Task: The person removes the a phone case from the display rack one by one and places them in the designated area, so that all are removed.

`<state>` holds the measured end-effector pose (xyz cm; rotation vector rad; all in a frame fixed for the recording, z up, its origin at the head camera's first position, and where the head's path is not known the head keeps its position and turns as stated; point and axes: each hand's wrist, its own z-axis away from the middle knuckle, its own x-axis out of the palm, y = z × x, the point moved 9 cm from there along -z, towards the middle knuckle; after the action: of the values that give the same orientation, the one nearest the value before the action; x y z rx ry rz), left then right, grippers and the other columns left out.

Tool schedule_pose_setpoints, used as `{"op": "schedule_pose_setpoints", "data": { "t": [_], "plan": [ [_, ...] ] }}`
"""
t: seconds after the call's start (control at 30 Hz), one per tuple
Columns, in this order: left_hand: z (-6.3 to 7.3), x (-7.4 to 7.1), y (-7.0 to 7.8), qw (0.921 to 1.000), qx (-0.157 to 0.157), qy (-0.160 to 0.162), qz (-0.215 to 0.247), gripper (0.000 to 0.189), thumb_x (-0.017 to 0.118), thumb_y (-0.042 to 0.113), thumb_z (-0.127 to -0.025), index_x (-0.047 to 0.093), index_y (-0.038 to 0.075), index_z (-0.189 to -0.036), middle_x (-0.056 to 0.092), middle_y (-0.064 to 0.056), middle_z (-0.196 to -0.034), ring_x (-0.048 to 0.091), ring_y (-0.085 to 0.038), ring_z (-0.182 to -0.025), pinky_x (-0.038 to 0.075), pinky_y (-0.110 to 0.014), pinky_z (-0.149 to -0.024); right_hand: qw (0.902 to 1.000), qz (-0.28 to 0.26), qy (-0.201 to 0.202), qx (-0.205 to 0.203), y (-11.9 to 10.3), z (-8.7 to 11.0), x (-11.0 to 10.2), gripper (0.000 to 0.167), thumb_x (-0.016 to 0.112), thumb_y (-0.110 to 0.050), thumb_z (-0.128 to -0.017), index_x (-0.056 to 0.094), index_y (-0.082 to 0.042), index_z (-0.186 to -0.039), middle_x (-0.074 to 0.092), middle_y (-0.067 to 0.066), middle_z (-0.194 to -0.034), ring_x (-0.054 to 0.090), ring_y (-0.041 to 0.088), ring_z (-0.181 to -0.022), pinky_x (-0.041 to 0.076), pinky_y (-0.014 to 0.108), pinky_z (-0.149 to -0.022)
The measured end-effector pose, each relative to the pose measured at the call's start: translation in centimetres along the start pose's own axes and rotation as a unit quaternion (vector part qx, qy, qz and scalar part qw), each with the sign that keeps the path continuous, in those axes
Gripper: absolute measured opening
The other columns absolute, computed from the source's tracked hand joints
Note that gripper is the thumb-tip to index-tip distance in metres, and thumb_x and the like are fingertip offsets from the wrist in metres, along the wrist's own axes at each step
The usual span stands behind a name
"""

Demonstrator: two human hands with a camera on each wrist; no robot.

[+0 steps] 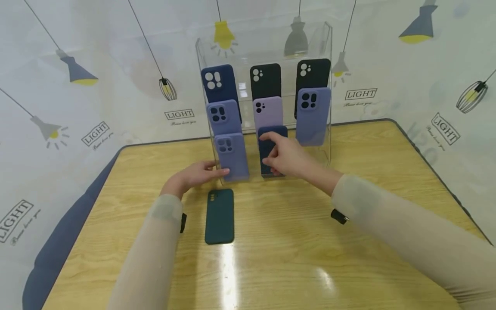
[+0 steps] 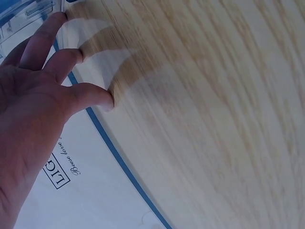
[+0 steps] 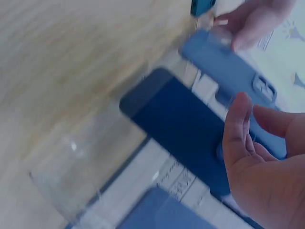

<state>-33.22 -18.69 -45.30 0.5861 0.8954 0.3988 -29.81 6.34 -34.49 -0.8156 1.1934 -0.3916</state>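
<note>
A clear display stand [image 1: 267, 41] holds several phone cases in tiers. My left hand [image 1: 197, 174] grips the stand's lower left edge, the thumb in front near the lowest lavender phone case [image 1: 234, 161]; in the left wrist view, fingertips [image 2: 107, 102] of that hand show over the table. My right hand [image 1: 288, 155] is at the navy phone case [image 3: 176, 121] in the bottom middle slot, index finger across its upper part. In the right wrist view, the index finger and thumb stand apart with nothing pinched between them. The hand partly hides this case.
A dark green phone case [image 1: 219, 217] lies flat on the wooden table [image 1: 290, 258] in front of the stand. Black phone cases [image 1: 267, 82] and a navy one [image 1: 221, 82] stand in the top tier. A printed curtain [image 1: 128, 77] hangs behind the table.
</note>
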Motion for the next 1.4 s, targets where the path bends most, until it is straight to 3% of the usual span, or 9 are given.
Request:
{"op": "schedule_pose_setpoints", "data": {
  "t": [0.23, 0.5, 0.93, 1.07, 1.27, 1.4],
  "plan": [
    [0.2, 0.0, -0.2, 1.0, 0.0, -0.001, 0.009, 0.109, 0.062, 0.083, -0.09, 0.027, 0.019, -0.171, 0.03, -0.016, -0.176, 0.031, -0.04, -0.162, 0.03, -0.06, -0.13, 0.9963, 0.066, 0.056, -0.004, 0.7, -0.1, -3.5, 0.065, 0.069, -0.014, -0.104, 0.041, -0.02, -0.163, 0.076, 0.015, -0.105, 0.076, 0.022, -0.076, 0.061, 0.033, -0.067],
    [0.2, -0.2, 0.0, 1.0, 0.006, 0.005, 0.002, 0.108, 0.061, 0.083, -0.089, 0.029, 0.02, -0.17, 0.032, -0.015, -0.175, 0.032, -0.038, -0.162, 0.031, -0.059, -0.13, 0.9912, 0.096, 0.09, -0.009, 2.3, -0.6, -5.2, 0.065, 0.068, -0.017, -0.104, 0.04, -0.022, -0.163, 0.072, 0.011, -0.093, 0.07, 0.02, -0.069, 0.052, 0.034, -0.063],
    [-0.1, -0.1, -0.1, 0.9999, 0.008, 0.004, 0.007, 0.109, 0.063, 0.083, -0.088, 0.029, 0.02, -0.17, 0.032, -0.014, -0.175, 0.031, -0.037, -0.163, 0.03, -0.058, -0.131, 0.9943, 0.077, 0.073, -0.001, 4.3, -1.0, -4.2, 0.067, 0.067, -0.018, -0.106, 0.035, -0.026, -0.165, 0.074, 0.016, -0.103, 0.074, 0.024, -0.076, 0.053, 0.034, -0.063],
    [0.1, -0.1, 0.2, 0.9999, 0.013, 0.006, 0.005, 0.108, 0.062, 0.082, -0.09, 0.029, 0.019, -0.17, 0.032, -0.014, -0.175, 0.03, -0.037, -0.163, 0.03, -0.059, -0.131, 0.9921, 0.084, 0.09, -0.022, 4.4, -0.7, -3.8, 0.068, 0.067, -0.016, -0.105, 0.035, -0.023, -0.165, 0.075, 0.017, -0.105, 0.07, 0.024, -0.07, 0.051, 0.033, -0.062],
    [0.2, 0.0, 0.1, 0.9999, 0.013, 0.004, 0.005, 0.107, 0.062, 0.081, -0.091, 0.028, 0.019, -0.171, 0.031, -0.014, -0.175, 0.029, -0.037, -0.163, 0.029, -0.059, -0.131, 0.9833, 0.122, 0.116, -0.069, 4.2, -0.2, -3.2, 0.07, 0.069, -0.013, -0.104, 0.033, -0.019, -0.164, 0.076, 0.019, -0.113, 0.05, 0.017, -0.052, 0.043, 0.032, -0.057],
    [0.2, 0.0, 0.1, 0.9999, 0.013, 0.005, 0.008, 0.107, 0.063, 0.081, -0.09, 0.028, 0.019, -0.17, 0.032, -0.014, -0.175, 0.03, -0.037, -0.163, 0.03, -0.059, -0.131, 0.979, 0.127, 0.129, -0.093, 4.2, 0.2, -3.1, 0.067, 0.068, -0.011, -0.105, 0.033, -0.02, -0.162, 0.077, 0.023, -0.116, 0.051, 0.017, -0.049, 0.044, 0.032, -0.056]
  ]
}}
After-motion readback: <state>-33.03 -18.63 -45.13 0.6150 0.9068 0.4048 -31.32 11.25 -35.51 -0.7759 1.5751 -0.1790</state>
